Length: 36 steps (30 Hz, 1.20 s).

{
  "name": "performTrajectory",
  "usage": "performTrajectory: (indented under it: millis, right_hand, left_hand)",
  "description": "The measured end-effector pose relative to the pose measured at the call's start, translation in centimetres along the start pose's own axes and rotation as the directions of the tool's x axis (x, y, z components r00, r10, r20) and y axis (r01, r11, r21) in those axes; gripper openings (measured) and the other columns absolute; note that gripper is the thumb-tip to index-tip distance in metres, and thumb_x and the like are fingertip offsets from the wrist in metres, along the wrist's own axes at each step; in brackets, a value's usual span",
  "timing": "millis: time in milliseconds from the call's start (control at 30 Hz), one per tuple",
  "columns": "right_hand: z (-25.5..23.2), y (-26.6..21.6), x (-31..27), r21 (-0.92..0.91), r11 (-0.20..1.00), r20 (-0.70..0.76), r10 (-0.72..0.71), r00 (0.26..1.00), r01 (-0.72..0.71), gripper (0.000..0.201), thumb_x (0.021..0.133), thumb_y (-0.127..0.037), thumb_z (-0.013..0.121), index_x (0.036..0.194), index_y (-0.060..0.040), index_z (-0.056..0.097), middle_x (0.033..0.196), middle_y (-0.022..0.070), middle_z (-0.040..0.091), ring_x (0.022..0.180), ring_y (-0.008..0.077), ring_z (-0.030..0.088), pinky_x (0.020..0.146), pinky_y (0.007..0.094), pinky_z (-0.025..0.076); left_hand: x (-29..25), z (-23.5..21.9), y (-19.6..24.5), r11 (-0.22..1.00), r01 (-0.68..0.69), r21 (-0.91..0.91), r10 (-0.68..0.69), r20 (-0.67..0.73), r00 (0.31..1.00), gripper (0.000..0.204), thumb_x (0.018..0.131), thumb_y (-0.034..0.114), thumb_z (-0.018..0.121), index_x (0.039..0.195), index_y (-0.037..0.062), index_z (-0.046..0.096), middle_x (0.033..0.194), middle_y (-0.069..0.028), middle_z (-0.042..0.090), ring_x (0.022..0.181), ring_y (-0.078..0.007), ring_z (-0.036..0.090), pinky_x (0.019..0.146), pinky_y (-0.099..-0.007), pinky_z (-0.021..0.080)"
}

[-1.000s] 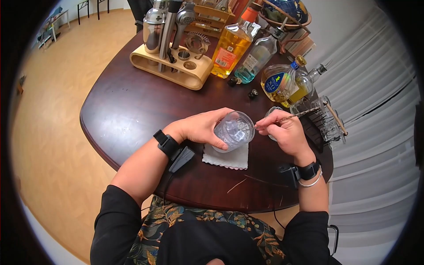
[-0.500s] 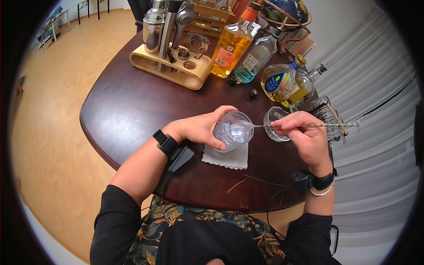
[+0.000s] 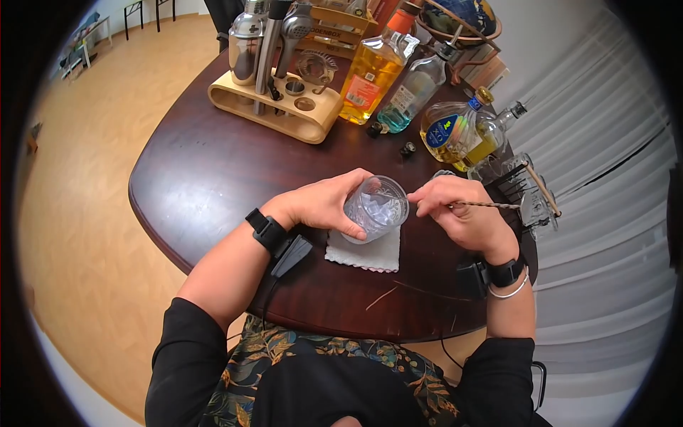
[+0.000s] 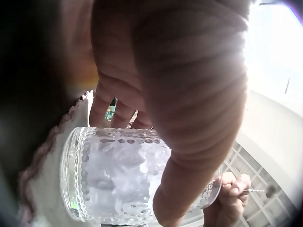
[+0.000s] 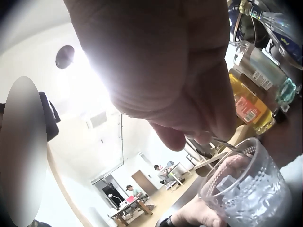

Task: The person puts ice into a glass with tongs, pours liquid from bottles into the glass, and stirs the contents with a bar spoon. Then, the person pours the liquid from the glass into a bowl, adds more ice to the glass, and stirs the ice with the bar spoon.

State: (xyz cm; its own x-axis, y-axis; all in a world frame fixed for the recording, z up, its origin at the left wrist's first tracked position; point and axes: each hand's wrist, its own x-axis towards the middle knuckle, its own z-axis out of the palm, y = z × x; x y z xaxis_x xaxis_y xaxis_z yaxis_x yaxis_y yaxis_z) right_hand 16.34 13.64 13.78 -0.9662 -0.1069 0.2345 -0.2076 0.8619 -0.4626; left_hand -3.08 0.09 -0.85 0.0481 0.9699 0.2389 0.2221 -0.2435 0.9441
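Note:
My left hand (image 3: 320,206) grips a clear embossed glass (image 3: 371,222) of ice, thumb on the near side and fingers round the far side. The glass leans to the right above a white scalloped cloth (image 3: 366,258). My right hand (image 3: 466,213) pinches a bar spoon with a twisted handle (image 3: 494,205), held nearly level beside the rim. In the right wrist view the spoon's shaft (image 5: 227,144) reaches over the mouth of the glass; its bowl is not distinguishable among the ice. Another glass (image 3: 444,173) is mostly hidden behind my right hand.
Several bottles stand at the back right, among them an amber one (image 3: 370,75) and a round XO bottle (image 3: 448,135). A wooden stand (image 3: 274,117) carries bar tools at the back. Right of my hand is a rack of glasses (image 3: 537,199). A bottle stopper (image 3: 407,149) lies on the table.
My right hand drew the spoon out to the right, its bowl showing at the rim, then came back left close to the glass. The left hand and glass have barely shifted.

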Motion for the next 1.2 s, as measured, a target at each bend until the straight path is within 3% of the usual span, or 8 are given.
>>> performTrajectory:
  millis: [400, 500, 700, 800, 933, 1033, 1100, 1200]
  right_hand:
    - [1.1, -3.9, 0.6, -0.275, 0.957, 0.165, -0.049, 0.985, 0.094, 0.018, 0.071, 0.009, 0.062, 0.079, -0.0064, 0.061, 0.09, 0.0085, 0.068, 0.081, 0.0273, 0.066, 0.068, 0.0345, 0.054]
    - [0.6, -2.6, 0.6, -0.15, 0.988, 0.043, -0.021, 0.999, 0.027, 0.018, 0.071, 0.01, 0.061, 0.08, -0.0046, 0.063, 0.086, 0.0082, 0.068, 0.08, 0.0256, 0.066, 0.068, 0.0325, 0.053]
    - [-0.5, -0.1, -0.6, 0.381, 0.849, -0.048, 0.413, 0.91, -0.365, 0.009, 0.079, 0.007, 0.055, 0.081, 0.0015, 0.062, 0.085, 0.0087, 0.067, 0.081, 0.0138, 0.064, 0.072, 0.0268, 0.052]
    - [-0.8, 0.3, -1.4, 0.623, 0.69, -0.082, 0.525, 0.847, -0.367, 0.01, 0.083, 0.006, 0.054, 0.08, 0.0012, 0.062, 0.089, 0.0117, 0.067, 0.083, 0.017, 0.066, 0.076, 0.0285, 0.055]
    - [-1.0, 0.2, -2.6, 0.679, 0.697, -0.183, 0.464, 0.867, -0.23, 0.013, 0.081, 0.01, 0.053, 0.081, 0.0005, 0.061, 0.094, 0.0141, 0.068, 0.091, 0.0197, 0.066, 0.076, 0.0312, 0.056]
    - [-1.6, -1.1, -3.0, 0.177, 0.983, -0.187, 0.085, 0.979, -0.052, 0.017, 0.073, 0.013, 0.056, 0.081, -0.0009, 0.061, 0.097, 0.0139, 0.068, 0.092, 0.0232, 0.067, 0.076, 0.0327, 0.055]
    - [-0.8, -2.9, -2.2, -0.22, 0.971, -0.034, -0.108, 0.994, 0.098, 0.02, 0.068, 0.009, 0.062, 0.082, -0.0052, 0.061, 0.101, 0.0113, 0.067, 0.089, 0.0288, 0.066, 0.076, 0.0335, 0.054]
    - [0.9, -3.8, -0.9, -0.334, 0.911, 0.178, -0.19, 0.966, 0.241, 0.015, 0.071, 0.002, 0.06, 0.083, -0.0064, 0.059, 0.09, 0.0099, 0.064, 0.083, 0.0314, 0.063, 0.07, 0.0362, 0.053]
  left_hand:
    - [0.0, 0.1, -0.1, 0.999, -0.006, 0.039, 0.007, -0.019, 1.0, 0.086, 0.063, 0.018, 0.087, 0.133, 0.0014, 0.039, 0.123, -0.0116, 0.055, 0.115, -0.02, 0.052, 0.101, -0.033, 0.041]
    - [-0.2, -0.1, 0.6, 0.999, 0.03, -0.02, -0.029, 0.039, 0.999, 0.09, 0.063, 0.018, 0.089, 0.134, 0.0004, 0.036, 0.128, -0.0116, 0.051, 0.121, -0.0197, 0.049, 0.105, -0.0339, 0.038]
    - [-0.1, 0.0, 0.9, 0.996, 0.057, -0.067, -0.052, 0.07, 0.996, 0.09, 0.064, 0.018, 0.088, 0.135, 0.0021, 0.037, 0.129, -0.0101, 0.05, 0.121, -0.0195, 0.048, 0.105, -0.0333, 0.037]
    - [-0.1, -0.1, 0.4, 0.992, 0.052, -0.117, -0.041, 0.098, 0.994, 0.09, 0.064, 0.018, 0.088, 0.136, 0.0029, 0.037, 0.13, -0.0097, 0.05, 0.122, -0.0193, 0.047, 0.106, -0.0334, 0.036]
    - [0.0, 0.0, 0.2, 0.994, 0.037, -0.107, -0.026, 0.101, 0.995, 0.094, 0.064, 0.02, 0.089, 0.138, 0.0034, 0.033, 0.132, -0.0104, 0.047, 0.124, -0.0196, 0.045, 0.107, -0.0339, 0.035]
    - [-0.1, 0.2, 0.0, 0.996, 0.022, -0.088, -0.016, 0.065, 0.998, 0.101, 0.063, 0.022, 0.09, 0.14, 0.0035, 0.028, 0.133, -0.012, 0.046, 0.125, -0.0201, 0.044, 0.107, -0.0339, 0.035]
    - [-0.2, 0.2, 0.2, 0.999, 0.023, -0.039, -0.022, 0.039, 0.999, 0.104, 0.061, 0.023, 0.09, 0.141, 0.0031, 0.025, 0.132, -0.013, 0.046, 0.125, -0.0204, 0.043, 0.107, -0.0338, 0.035]
    - [-0.3, 0.2, 0.5, 0.999, 0.014, 0.044, -0.015, 0.02, 1.0, 0.105, 0.06, 0.023, 0.091, 0.14, 0.002, 0.025, 0.131, -0.0139, 0.047, 0.124, -0.0208, 0.044, 0.106, -0.0337, 0.036]
